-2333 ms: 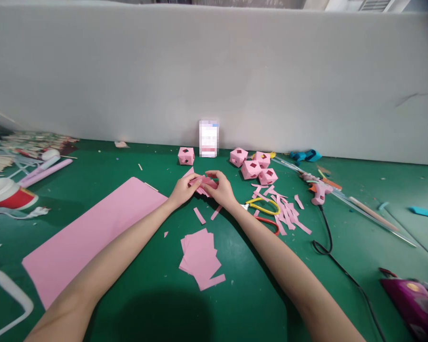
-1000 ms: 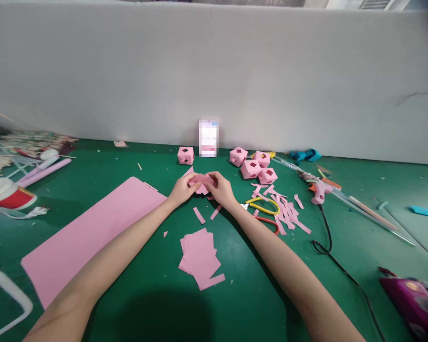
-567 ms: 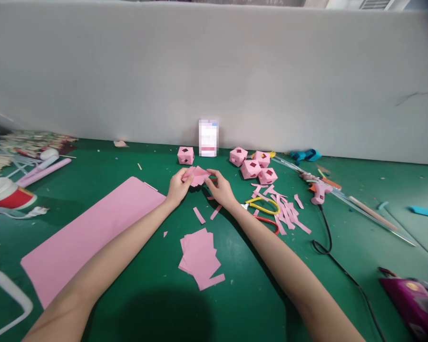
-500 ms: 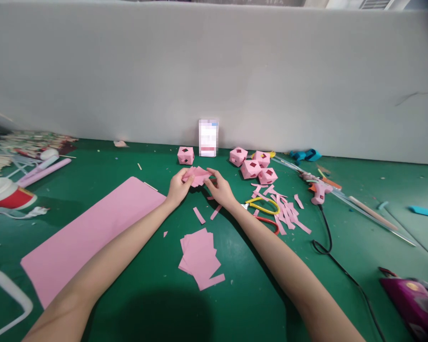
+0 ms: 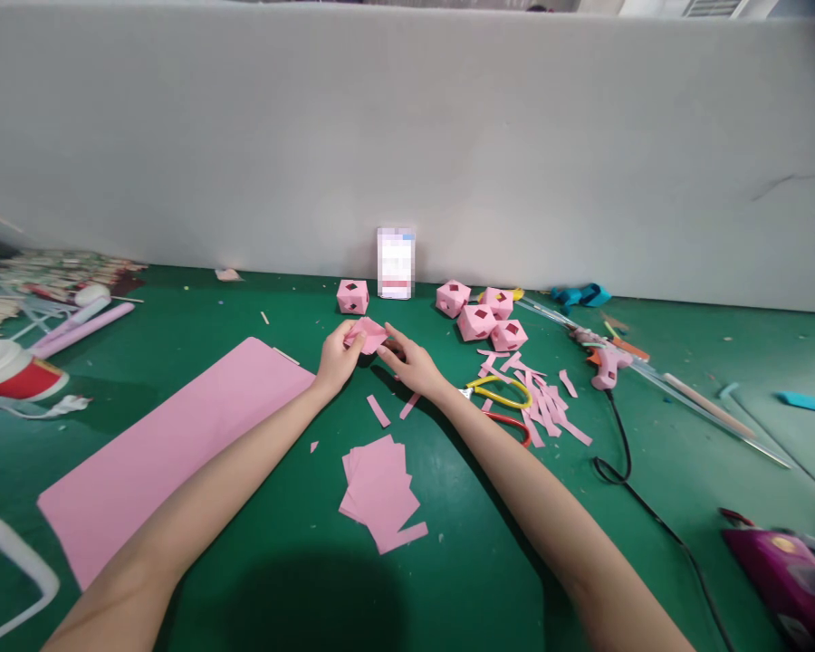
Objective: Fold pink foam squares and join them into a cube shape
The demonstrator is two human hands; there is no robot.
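Note:
A small piece of folded pink paper [image 5: 369, 335] is held up over the middle of the table, its folds partly covered by fingers. My left hand [image 5: 340, 364] is closed on its left side, with the thumb across the front. At the right edge, my right hand [image 5: 416, 367] has the thumb and fingertips around the paper. Just behind my left hand stands a pink paper cube with diamond-shaped holes [image 5: 352, 297]. Below the hands lie loose pink paper squares [image 5: 378, 489] in an overlapping pile, with a few thin strips nearby.
Several more pink paper cubes [image 5: 476, 322] stand at the back right, near scissors [image 5: 503, 393] and paper offcuts [image 5: 547, 407]. Farther right lies a pink glue gun [image 5: 611, 367] with a black cord. A large pink sheet [image 5: 183, 444] and a cup [image 5: 17, 369] are at left.
The folded paper has shifted slightly left and turned, its opening now facing me more. My right hand has moved a little left with it. The other things stay put.

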